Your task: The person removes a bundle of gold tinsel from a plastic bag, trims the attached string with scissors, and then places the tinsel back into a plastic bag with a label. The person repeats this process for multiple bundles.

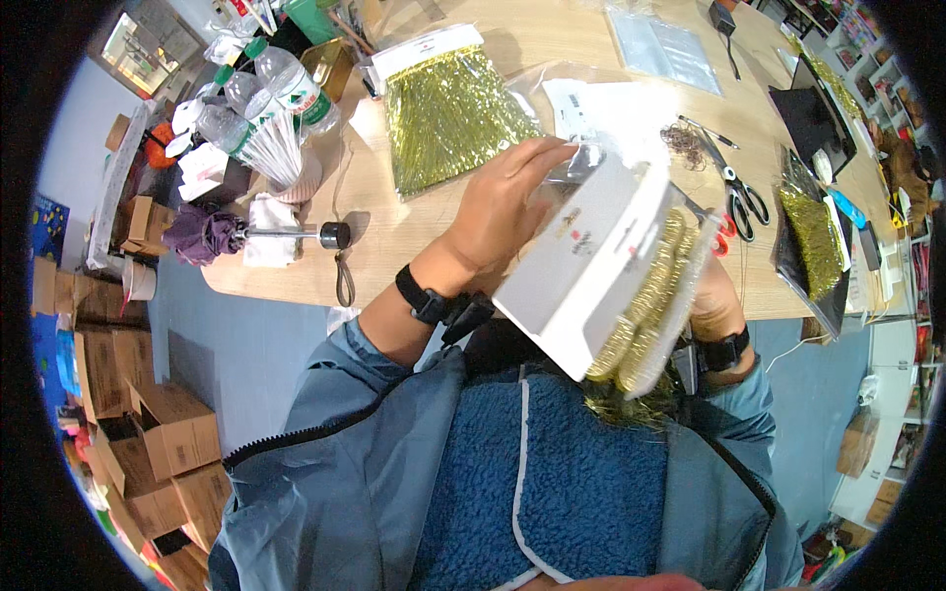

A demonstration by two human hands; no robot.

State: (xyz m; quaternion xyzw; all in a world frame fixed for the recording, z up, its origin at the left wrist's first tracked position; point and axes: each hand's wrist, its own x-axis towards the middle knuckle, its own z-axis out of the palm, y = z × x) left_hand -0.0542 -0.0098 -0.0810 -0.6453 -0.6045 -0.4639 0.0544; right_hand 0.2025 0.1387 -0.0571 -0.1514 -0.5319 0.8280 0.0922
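Before my chest, a white printed header card (565, 258) is tilted, with a folded bundle of gold tinsel (650, 303) beside it. My right hand (713, 295) is behind the bundle at its right side, its fingers mostly hidden. My left hand (506, 199) is raised at the card's upper left, fingers bent near clear plastic film (584, 159); its grip is unclear. A flat pack of gold tinsel fringe (451, 111) with a white header lies on the table beyond my left hand. A white sheet (613, 111) lies past the card.
Black-handled scissors (732, 185), red-handled scissors (724, 233) and a pen (709, 133) lie at right. Another gold tinsel pack (813, 236) rests near a dark screen (813, 118). At left are plastic bottles (295, 89), a cup of white sticks (295, 181) and a purple folded umbrella (203, 235).
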